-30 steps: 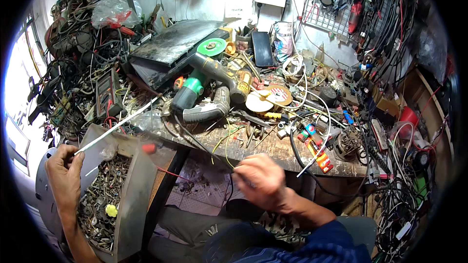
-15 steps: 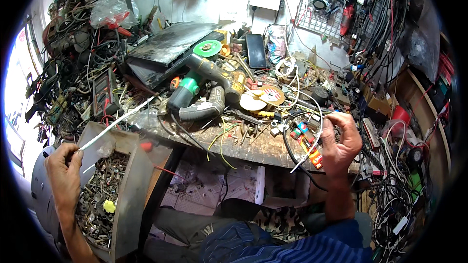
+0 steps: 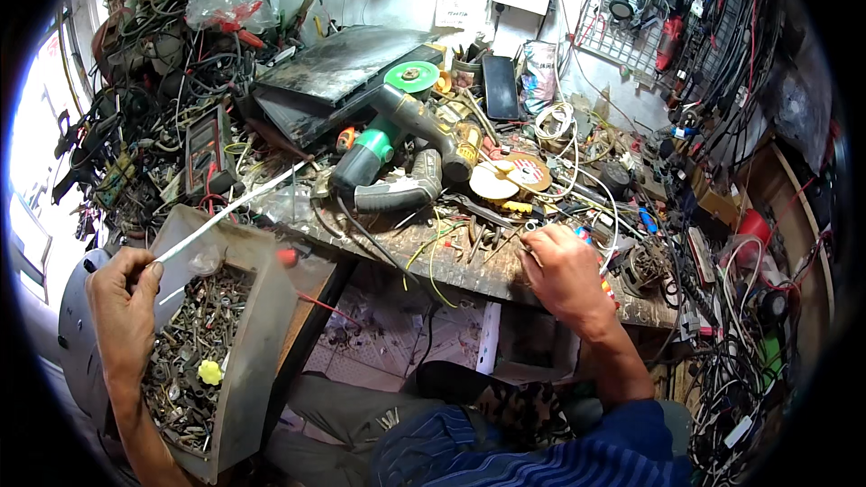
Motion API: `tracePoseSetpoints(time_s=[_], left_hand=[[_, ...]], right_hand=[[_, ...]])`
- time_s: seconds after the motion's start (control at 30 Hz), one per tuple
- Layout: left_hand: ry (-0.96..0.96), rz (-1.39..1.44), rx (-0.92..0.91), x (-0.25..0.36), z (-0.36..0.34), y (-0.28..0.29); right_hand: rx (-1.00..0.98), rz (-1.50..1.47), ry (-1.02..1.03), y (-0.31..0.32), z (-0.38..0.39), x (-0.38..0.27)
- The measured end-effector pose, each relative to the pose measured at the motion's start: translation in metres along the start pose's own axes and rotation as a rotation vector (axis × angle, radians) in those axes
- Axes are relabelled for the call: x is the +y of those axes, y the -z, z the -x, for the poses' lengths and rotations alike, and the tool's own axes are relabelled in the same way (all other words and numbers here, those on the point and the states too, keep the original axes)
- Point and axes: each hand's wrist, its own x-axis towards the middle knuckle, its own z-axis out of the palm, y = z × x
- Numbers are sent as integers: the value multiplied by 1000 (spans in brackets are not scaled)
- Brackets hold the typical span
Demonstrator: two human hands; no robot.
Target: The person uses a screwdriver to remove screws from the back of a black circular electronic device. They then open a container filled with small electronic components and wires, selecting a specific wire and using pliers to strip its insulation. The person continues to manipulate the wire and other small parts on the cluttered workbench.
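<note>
My left hand [image 3: 122,307] pinches the near end of a long thin white rod [image 3: 230,209] that slants up and right over a grey plastic bin [image 3: 262,325] full of screws, nuts and a small yellow piece. My right hand [image 3: 561,272] rests palm down on the front of the worn wooden workbench [image 3: 451,261], fingers curled over small parts next to a white cable [image 3: 603,243]; whether it holds anything is hidden. A green and black angle grinder [image 3: 397,140] lies further back on the bench.
The bench is heaped with tools, discs, wires, a black phone [image 3: 501,87] and a dark flat tray [image 3: 338,63]. Tangled cables fill the left shelf and hang on the right wall grid [image 3: 649,9]. My legs are under the bench edge.
My right hand swung from in front of my body out to the right side of the bench, then came back left and down onto the bench front. The left hand kept the rod still.
</note>
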Motion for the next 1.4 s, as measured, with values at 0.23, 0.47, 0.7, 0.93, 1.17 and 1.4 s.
tracePoseSetpoints(time_s=[0.23, 0.47, 0.7, 0.93, 1.17, 1.4], left_hand=[[-1, -26, -25, 4, 1, 3], [-36, -1, 25, 1, 2, -4], [-45, -33, 55, -5, 4, -1], [14, -53, 32, 9, -1, -2], [158, -50, 41, 20, -1, 2], [219, -28, 109, 8, 6, 4]], right_hand=[[-63, 183, -8, -38, -11, 6], [-22, 258, 85, -52, -26, 13], [80, 133, 142, -52, -31, 20], [46, 217, 30, -51, -27, 16], [120, 145, -110, -60, -22, -10], [162, -88, -158, -69, -20, -22]])
